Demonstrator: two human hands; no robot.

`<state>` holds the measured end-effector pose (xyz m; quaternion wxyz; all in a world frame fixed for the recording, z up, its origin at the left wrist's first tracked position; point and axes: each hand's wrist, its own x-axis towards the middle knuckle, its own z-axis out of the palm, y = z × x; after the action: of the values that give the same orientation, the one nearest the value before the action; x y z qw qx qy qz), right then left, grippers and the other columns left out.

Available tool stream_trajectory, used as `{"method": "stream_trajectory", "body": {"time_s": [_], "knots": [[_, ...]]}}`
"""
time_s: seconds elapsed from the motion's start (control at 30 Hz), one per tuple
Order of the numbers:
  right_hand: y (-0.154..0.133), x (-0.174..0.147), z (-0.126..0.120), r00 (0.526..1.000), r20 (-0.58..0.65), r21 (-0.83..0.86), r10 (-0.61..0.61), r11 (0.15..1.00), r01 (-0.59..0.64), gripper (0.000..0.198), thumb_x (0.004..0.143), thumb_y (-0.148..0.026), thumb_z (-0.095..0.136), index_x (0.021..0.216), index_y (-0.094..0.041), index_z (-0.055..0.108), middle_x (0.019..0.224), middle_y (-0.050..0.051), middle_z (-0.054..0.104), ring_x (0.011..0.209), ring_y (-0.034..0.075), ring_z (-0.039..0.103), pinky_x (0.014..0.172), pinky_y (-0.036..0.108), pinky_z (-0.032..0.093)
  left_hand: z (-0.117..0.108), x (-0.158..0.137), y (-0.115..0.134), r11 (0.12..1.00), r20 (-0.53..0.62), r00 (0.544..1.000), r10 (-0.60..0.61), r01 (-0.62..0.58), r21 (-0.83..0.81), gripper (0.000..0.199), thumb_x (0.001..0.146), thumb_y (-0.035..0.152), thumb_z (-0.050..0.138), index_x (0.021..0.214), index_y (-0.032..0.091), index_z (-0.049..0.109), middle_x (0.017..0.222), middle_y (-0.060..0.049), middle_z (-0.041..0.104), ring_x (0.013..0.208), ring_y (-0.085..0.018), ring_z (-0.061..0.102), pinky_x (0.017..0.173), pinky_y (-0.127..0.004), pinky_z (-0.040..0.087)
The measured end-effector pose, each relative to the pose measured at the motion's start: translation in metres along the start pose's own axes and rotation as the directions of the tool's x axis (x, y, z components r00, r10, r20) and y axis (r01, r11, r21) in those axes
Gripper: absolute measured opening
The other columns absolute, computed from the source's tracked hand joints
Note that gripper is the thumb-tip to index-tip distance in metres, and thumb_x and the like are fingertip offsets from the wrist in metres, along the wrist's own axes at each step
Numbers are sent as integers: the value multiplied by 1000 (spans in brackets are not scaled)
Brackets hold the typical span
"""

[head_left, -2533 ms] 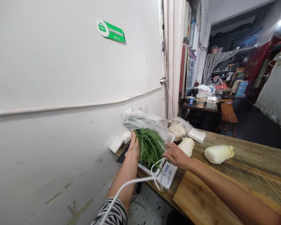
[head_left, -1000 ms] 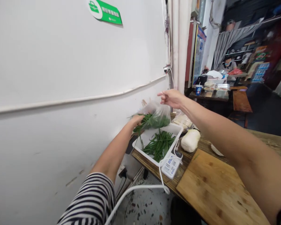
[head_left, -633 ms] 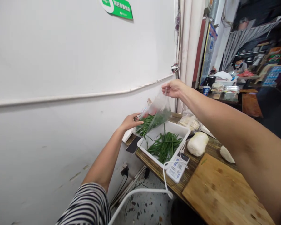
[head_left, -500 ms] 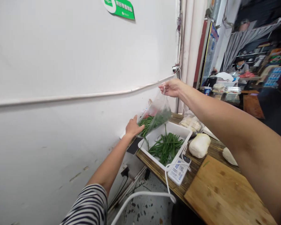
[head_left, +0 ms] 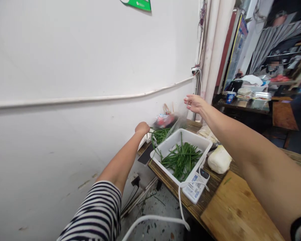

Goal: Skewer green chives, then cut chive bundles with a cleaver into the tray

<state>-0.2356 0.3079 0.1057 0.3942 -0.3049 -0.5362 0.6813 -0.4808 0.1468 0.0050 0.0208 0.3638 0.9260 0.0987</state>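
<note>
My left hand [head_left: 142,128] is closed beside the wall, at the near-left side of a clear plastic bag [head_left: 176,125]. What its fingers grip is mostly hidden; it seems to be the bag's edge. Long green chives [head_left: 161,134] lie at the bag, close to that hand. My right hand [head_left: 193,103] is raised above the bag's far side, fingers loosely curled and apart, with blurred film below them. In front stands a white plastic tub [head_left: 206,143] with more cut chives [head_left: 182,159] inside.
A white power bank [head_left: 195,189] with a looping white cable lies against the tub. To its right are a pale white lump [head_left: 219,159] and a wooden cutting board [head_left: 238,207]. Blurred red packaging [head_left: 164,119] stands by the wall. A person [head_left: 276,68] sits far back.
My left hand has gone from spread fingers to closed. The bag's raised edge has dropped away from my right hand, whose fingers have loosened. The view has shifted left slightly.
</note>
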Motion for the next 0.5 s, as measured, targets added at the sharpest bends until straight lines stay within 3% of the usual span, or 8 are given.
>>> {"method": "stream_trajectory", "body": {"time_s": [0.17, 0.27, 0.37, 0.43, 0.5], "knots": [[12, 4, -21, 999, -10, 11, 31, 999, -31, 33, 63, -5, 58, 90, -22, 49, 81, -4, 59, 71, 10, 49, 77, 27, 36, -31, -4, 18, 999, 49, 998, 42, -43, 24, 21, 72, 29, 70, 80, 9, 72, 80, -18, 71, 92, -28, 67, 75, -27, 49], [19, -1, -34, 995, 74, 16, 71, 997, -72, 32, 64, -5, 60, 90, -21, 52, 83, -2, 62, 71, 10, 50, 77, 29, 38, -38, -31, 35, 974, 27, 978, 208, -205, -97, 25, 76, 33, 68, 83, 10, 71, 77, -14, 70, 89, -25, 66, 76, -28, 48], [26, -11, -42, 984, 147, 36, 101, 994, -107, 31, 66, -4, 62, 92, -21, 55, 83, -1, 64, 71, 11, 52, 77, 29, 40, -13, -71, 62, 900, 103, 915, 390, -355, -253, 25, 83, 36, 59, 90, 15, 72, 77, -6, 71, 77, -17, 64, 72, -25, 49], [30, -21, -43, 978, 172, 39, 121, 991, -130, 29, 68, -3, 63, 91, -20, 56, 81, 0, 64, 71, 11, 53, 75, 29, 43, 20, -93, 80, 875, 194, 879, 436, -364, -319, 23, 85, 34, 56, 91, 18, 72, 77, -3, 72, 72, -15, 64, 69, -24, 50], [33, -32, -42, 968, 211, 38, 134, 989, -145, 29, 69, -2, 64, 91, -19, 57, 80, 1, 64, 72, 12, 55, 73, 28, 45, 54, -107, 93, 885, 263, 878, 401, -297, -358, 27, 86, 34, 53, 95, 16, 72, 85, -7, 73, 82, -19, 67, 76, -28, 51]]}}
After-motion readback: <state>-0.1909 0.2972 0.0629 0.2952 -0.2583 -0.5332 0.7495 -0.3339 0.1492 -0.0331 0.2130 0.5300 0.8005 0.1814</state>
